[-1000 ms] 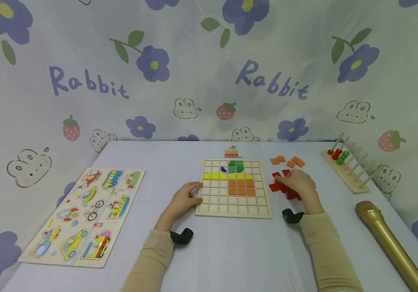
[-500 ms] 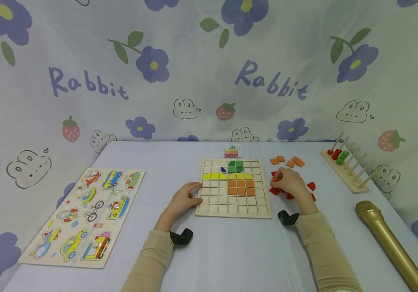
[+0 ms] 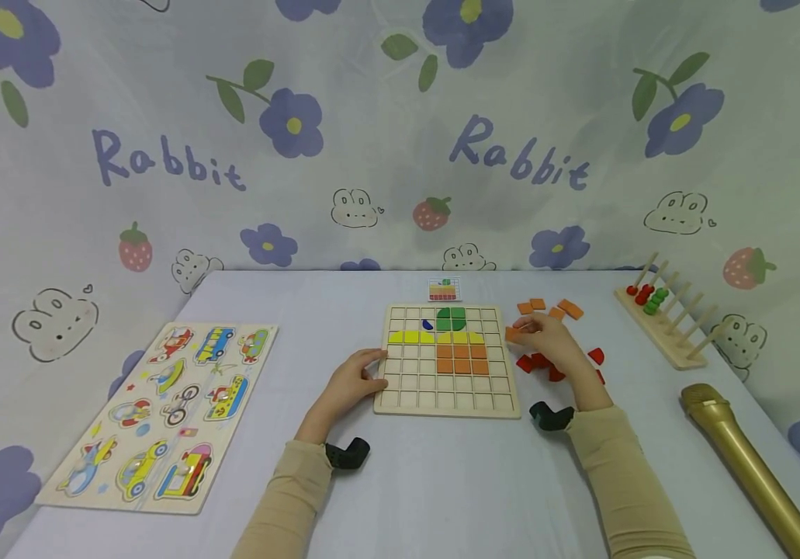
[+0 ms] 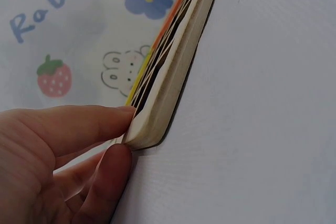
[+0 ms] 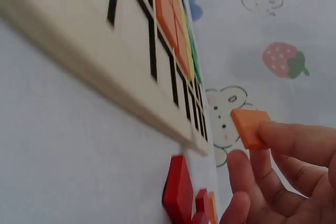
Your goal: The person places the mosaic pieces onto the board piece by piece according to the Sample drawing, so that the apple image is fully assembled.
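In the head view, my left hand (image 3: 351, 380) holds the left edge of a wooden grid board (image 3: 406, 400). In the left wrist view, its index finger and thumb meet the board's rim (image 4: 181, 59). My right hand (image 3: 553, 341) pinches an orange square tile (image 5: 249, 127) above the table, just beyond the board's right edge. Green tiles (image 3: 451, 318), a small blue piece (image 3: 427, 324), yellow pieces (image 3: 410, 336) and orange squares (image 3: 462, 359) lie in the grid. Beneath the right hand are red pieces (image 3: 525, 363), partly hidden by it.
Loose orange tiles (image 3: 570, 309) lie behind the right hand. A small pattern card (image 3: 445, 289) stands behind the board. At left lies a vehicle puzzle (image 3: 162, 411). A peg rack with beads (image 3: 672, 326) and a gold microphone (image 3: 749, 458) are at right.
My right hand has moved from the red pieces, which it spread apart, to the board's right edge, and now holds up an orange tile. The left hand stays on the board.
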`<state>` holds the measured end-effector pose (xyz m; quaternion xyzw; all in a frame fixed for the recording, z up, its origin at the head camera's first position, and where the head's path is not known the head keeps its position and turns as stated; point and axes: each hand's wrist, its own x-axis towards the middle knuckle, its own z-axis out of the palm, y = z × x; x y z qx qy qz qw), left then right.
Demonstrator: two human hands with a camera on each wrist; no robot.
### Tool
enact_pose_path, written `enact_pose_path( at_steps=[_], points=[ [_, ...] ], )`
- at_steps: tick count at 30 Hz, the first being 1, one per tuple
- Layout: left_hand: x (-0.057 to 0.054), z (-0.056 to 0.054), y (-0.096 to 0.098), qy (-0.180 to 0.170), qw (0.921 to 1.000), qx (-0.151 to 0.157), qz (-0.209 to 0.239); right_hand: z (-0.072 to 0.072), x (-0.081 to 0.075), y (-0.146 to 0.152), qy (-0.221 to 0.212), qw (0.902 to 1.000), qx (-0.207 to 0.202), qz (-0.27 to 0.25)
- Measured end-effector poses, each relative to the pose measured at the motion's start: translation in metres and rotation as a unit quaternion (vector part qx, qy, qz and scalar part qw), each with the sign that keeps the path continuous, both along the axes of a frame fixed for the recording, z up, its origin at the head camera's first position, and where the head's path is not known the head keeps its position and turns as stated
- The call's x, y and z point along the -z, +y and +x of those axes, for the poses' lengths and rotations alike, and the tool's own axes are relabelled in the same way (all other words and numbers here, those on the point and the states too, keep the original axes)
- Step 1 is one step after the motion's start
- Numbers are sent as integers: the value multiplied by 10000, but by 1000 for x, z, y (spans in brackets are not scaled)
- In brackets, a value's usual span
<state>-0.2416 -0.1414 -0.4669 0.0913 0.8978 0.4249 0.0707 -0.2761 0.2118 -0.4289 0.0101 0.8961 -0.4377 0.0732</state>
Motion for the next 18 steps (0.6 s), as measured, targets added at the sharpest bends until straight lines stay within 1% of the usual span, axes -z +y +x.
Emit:
enact_pose_path(
  at_steps=[5,9,12,18],
  points=[
    [1,0,0,-4,10000,16,25,-2,-1,-15,-83,9970,-68,-767],
    [1,0,-1,-28,10000,12,22,-4,0,-38,-205,9916,-253,-1248],
    [2,0,-1,-13,10000,5,9,-9,0,-60,-240,9914,-481,-1191],
    [1,0,-1,2,10000,24,16,-19,-1,-100,-196,9940,-861,-652]
  ],
)
